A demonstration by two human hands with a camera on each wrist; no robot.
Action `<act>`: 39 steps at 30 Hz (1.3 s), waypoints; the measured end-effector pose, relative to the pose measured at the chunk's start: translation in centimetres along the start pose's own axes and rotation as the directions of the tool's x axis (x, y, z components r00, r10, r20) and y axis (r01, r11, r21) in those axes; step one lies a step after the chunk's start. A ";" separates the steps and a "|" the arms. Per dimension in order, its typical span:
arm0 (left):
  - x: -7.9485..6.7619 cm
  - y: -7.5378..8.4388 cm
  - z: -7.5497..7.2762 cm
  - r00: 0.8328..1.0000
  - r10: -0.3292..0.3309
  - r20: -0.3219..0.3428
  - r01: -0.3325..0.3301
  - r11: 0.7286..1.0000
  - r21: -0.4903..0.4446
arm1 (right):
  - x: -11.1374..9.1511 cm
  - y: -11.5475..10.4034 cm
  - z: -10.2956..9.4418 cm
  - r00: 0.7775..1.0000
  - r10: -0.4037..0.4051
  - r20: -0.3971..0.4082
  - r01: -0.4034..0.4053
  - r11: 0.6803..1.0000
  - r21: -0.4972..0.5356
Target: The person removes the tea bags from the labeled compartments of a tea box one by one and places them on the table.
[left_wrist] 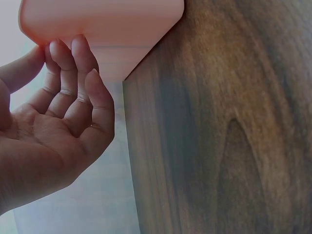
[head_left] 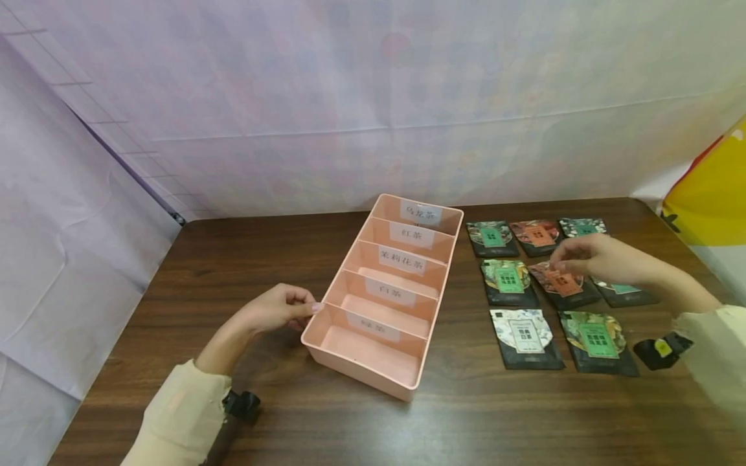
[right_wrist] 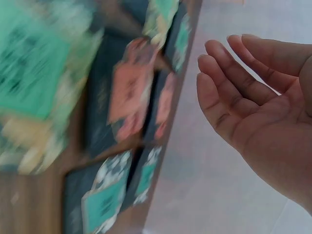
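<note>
A pink divided storage box (head_left: pixel 364 378) lies slantwise on the table, each compartment carrying a white paper label. My left hand (head_left: pixel 280 307) pinches its left rim near the front divider between thumb and fingers; in the left wrist view that hand (left_wrist: pixel 63 117) is against the box's outer wall (left_wrist: pixel 122 24). To the right, several tea bag packets lie in rows. Over the middle row hovers my right hand (head_left: pixel 600 259), fingers loosely bent and holding nothing. Beneath its fingertips is a red-labelled tea packet (head_left: pixel 564 285); the hand partly covers a teal-labelled tea packet (head_left: pixel 626 294).
The front row has a white tea packet (head_left: pixel 527 340) and a green-labelled packet (head_left: pixel 600 343). Further green (head_left: pixel 492 238), red (head_left: pixel 536 236) and teal (head_left: pixel 583 226) packets form the back row. A pale cloth (head_left: pixel 291 129) hangs behind the wooden table (head_left: pixel 245 246).
</note>
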State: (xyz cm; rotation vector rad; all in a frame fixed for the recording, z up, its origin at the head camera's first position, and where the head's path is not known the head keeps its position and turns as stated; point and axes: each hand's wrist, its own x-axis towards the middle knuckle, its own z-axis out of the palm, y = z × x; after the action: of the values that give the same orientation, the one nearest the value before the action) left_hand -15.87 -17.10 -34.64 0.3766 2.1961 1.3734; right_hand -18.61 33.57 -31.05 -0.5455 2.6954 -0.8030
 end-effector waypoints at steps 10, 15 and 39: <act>0.0 0.0 0.1 1.000 0.007 0.003 -0.007 1.000 0.009 | 4.5 -5.1 0.3 0.997 -0.072 0.007 0.071 0.997 0.033; 0.0 0.0 0.1 1.000 0.005 -0.002 -0.005 1.000 0.006 | 6.6 -7.0 0.8 0.998 -0.068 0.014 0.067 0.995 0.073; 0.0 0.0 0.1 1.000 0.003 -0.001 -0.003 1.000 0.000 | 12.3 -10.1 4.5 0.993 -0.115 0.014 0.115 0.993 -0.006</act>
State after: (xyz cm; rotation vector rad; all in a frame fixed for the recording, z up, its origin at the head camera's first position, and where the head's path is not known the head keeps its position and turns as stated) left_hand -15.79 -17.06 -34.70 0.3792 2.1976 1.3748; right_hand -25.11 18.37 -30.80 -0.7114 2.6756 -0.8164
